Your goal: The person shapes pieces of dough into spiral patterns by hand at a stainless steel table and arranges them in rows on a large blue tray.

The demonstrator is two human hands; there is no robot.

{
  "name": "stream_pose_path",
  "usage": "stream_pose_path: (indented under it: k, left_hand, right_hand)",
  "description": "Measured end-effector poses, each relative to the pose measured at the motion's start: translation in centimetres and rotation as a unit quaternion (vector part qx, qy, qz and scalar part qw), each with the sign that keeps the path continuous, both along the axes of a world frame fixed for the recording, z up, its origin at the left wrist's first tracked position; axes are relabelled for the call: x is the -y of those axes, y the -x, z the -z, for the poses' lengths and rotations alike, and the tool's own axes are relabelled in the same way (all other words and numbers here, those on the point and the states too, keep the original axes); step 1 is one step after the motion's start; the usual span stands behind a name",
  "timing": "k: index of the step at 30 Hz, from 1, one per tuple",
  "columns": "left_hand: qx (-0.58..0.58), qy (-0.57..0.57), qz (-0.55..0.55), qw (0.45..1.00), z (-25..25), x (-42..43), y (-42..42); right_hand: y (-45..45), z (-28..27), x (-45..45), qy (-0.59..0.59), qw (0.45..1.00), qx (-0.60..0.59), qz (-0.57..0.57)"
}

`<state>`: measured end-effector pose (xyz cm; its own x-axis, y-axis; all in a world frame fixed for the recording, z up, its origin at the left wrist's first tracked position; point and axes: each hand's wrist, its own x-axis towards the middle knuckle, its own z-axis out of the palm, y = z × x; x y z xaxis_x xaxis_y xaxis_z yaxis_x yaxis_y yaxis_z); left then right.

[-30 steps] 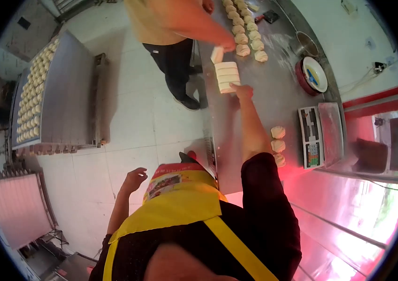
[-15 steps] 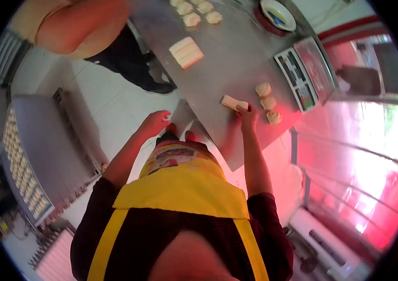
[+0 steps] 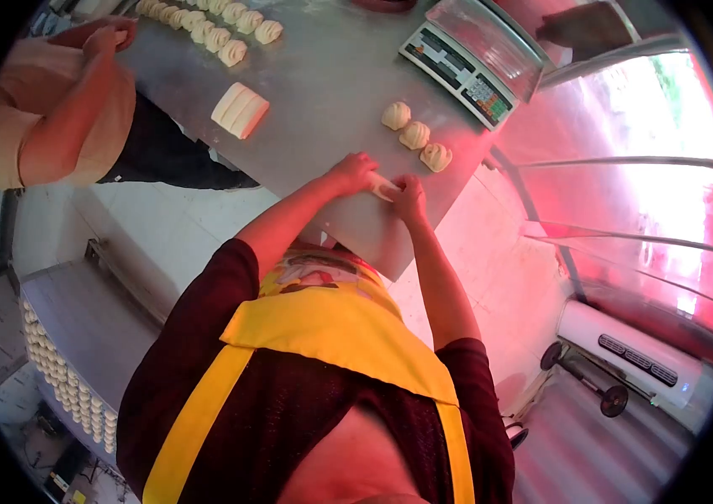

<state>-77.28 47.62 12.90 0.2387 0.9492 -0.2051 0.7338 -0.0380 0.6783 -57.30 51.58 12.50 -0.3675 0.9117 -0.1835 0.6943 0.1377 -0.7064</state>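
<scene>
one dough strip (image 3: 384,186) is between the hands, low over the metal table (image 3: 314,109). the left hand (image 3: 351,175) and right hand (image 3: 409,200) each grip an end, fingers bent. this step looks like stretching or twisting it; the next move seems to need both hands, gently. from the strip, three swirly buns (image 3: 414,135) and a scale (image 3: 461,76) sit at one o'clock, a dough slab (image 3: 240,111) at ten, another person (image 3: 62,139) at nine, a bright window (image 3: 650,134) at three.
</scene>
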Motion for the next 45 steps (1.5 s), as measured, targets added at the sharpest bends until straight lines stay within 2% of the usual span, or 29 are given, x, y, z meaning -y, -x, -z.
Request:
stream_pose_path:
  k: [1, 3, 4, 7, 9, 13, 15, 16, 18, 19, 21, 24, 27, 30, 31, 33, 34, 36, 39, 40, 42, 43, 45]
  left_hand:
    - [-0.012, 0.016, -0.002, 1.000, 0.4, -0.1, -0.7]
    - [-0.039, 0.047, -0.008, 0.998, -0.7, 0.7, -1.4]
    - [-0.047, 0.020, -0.018, 0.999, -0.6, 1.2, -2.0]
    - [-0.045, -0.083, -0.025, 0.995, -0.1, 2.2, -2.0]
    - [0.006, -0.178, -0.010, 0.984, 0.6, 2.9, -1.0]
    - [0.013, -0.108, 0.037, 0.993, 0.6, 2.4, 0.0]
    - [0.038, -0.089, 0.050, 0.994, -1.1, 1.0, 0.0]
    - [0.165, -0.035, 0.005, 0.986, -1.9, 0.9, -0.2]
    - [0.403, 0.082, -0.083, 0.908, -4.9, 1.4, -0.7]
    - [0.382, 0.100, -0.076, 0.915, -5.7, 1.2, -0.7]
    - [0.338, 0.133, -0.054, 0.930, -6.8, 0.0, -0.5]
    - [0.288, 0.110, -0.078, 0.948, -7.9, -1.3, -0.5]
    - [0.551, 0.229, -0.120, 0.793, -7.9, -1.4, -0.9]
    - [0.537, 0.252, -0.123, 0.796, -9.4, -1.5, -0.9]
    - [0.504, 0.228, -0.122, 0.824, -9.8, -1.6, -0.9]
    - [0.436, 0.174, -0.119, 0.875, -10.2, -2.1, -1.0]
    - [0.471, 0.169, -0.133, 0.856, -9.9, -2.2, -1.4]
    - [0.537, 0.156, -0.162, 0.813, -8.5, -2.2, -2.2]
    - [0.348, 0.104, -0.122, 0.924, -7.5, -2.4, -1.2]
    - [0.379, 0.131, -0.143, 0.905, -7.3, -2.3, -1.3]
    - [0.437, 0.181, -0.184, 0.861, -8.6, -2.3, -1.4]
    - [0.501, 0.245, -0.189, 0.808, -9.3, -2.4, -1.3]
    - [0.612, 0.364, -0.193, 0.675, -10.5, -2.4, -1.2]
  right_hand:
    - [-0.9, 0.7, 0.2, -0.054, 0.997, -0.025, -0.059]
    - [-0.6, 0.2, 1.0, -0.099, 0.988, -0.095, -0.066]
    - [-0.8, -0.2, 1.4, -0.118, 0.982, -0.127, -0.071]
    - [-0.9, -0.9, 0.8, -0.136, 0.970, -0.072, -0.191]
    - [-1.2, -0.6, 1.7, -0.147, 0.970, -0.082, -0.178]
    - [-1.6, -0.5, 2.3, -0.151, 0.975, -0.070, -0.149]
    - [-2.2, -1.8, 1.8, -0.018, 0.987, -0.094, -0.127]
    - [-2.5, -2.5, 1.3, 0.048, 0.986, -0.107, -0.118]
    - [-3.2, -4.5, 0.9, 0.117, 0.963, -0.231, -0.081]
    - [-3.4, -5.4, 1.2, 0.154, 0.942, -0.293, -0.060]
    - [-2.8, -6.8, 1.3, 0.191, 0.931, -0.310, -0.028]
    - [-1.8, -8.8, 1.6, 0.242, 0.912, -0.331, 0.018]
    - [-1.3, -10.1, 1.5, 0.266, 0.889, -0.365, 0.073]
    - [-1.2, -10.9, 1.1, 0.250, 0.890, -0.372, 0.088]
    - [-1.3, -11.1, 1.3, 0.243, 0.894, -0.366, 0.087]
    - [-1.0, -10.9, 1.3, 0.282, 0.855, -0.417, 0.124]
    - [-0.8, -10.7, 1.1, 0.300, 0.834, -0.442, 0.141]
    - [-0.6, -10.2, 0.8, 0.270, 0.856, -0.417, 0.141]
    - [-0.3, -9.8, 0.8, 0.236, 0.899, -0.342, 0.137]
    - [-0.3, -9.8, 1.0, 0.226, 0.914, -0.309, 0.135]
    - [-0.2, -10.4, 1.2, 0.046, 0.969, -0.228, 0.088]
    - [-0.2, -10.8, 1.2, -0.046, 0.980, -0.183, 0.063]
    - [-0.6, -13.5, 1.1, -0.141, 0.977, -0.149, -0.060]
